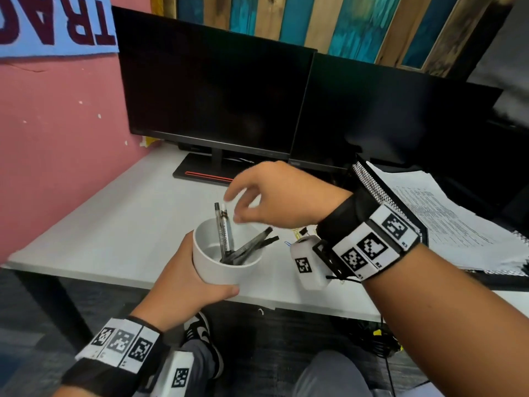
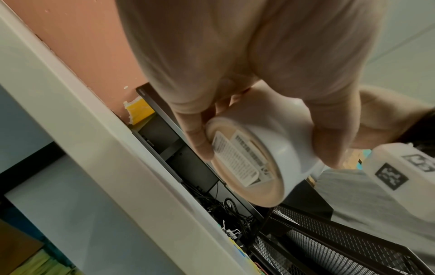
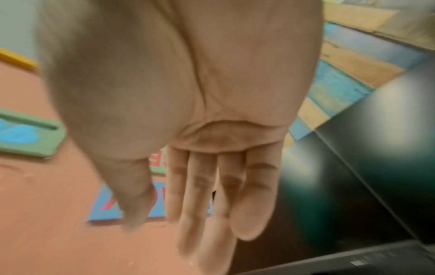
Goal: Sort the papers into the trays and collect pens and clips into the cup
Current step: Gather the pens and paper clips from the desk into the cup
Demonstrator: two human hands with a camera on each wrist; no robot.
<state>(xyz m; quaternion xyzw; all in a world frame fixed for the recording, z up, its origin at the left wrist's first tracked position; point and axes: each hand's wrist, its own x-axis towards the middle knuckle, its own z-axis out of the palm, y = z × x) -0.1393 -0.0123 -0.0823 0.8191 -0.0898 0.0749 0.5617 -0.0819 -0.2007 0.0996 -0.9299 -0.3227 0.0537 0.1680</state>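
Observation:
A white cup (image 1: 226, 263) is held up off the desk by my left hand (image 1: 183, 287), whose fingers and thumb wrap its wall; the left wrist view shows the cup's labelled underside (image 2: 244, 163). Several black and clear pens (image 1: 224, 233) stand and lean inside it. My right hand (image 1: 257, 202) hovers just above the cup's rim with straight, loose fingers (image 3: 202, 195) and nothing in them. A few paper clips (image 1: 299, 232) lie on the desk right of the cup, partly hidden by my right wrist. Printed papers (image 1: 446, 213) lie in the black mesh tray (image 1: 372, 184) at the right.
Two dark monitors (image 1: 217, 96) stand at the back of the white desk (image 1: 100, 222), one on a base with a red stripe (image 1: 206, 176). A pink wall (image 1: 57, 138) runs along the left. My shoe and knees show below the desk's front edge.

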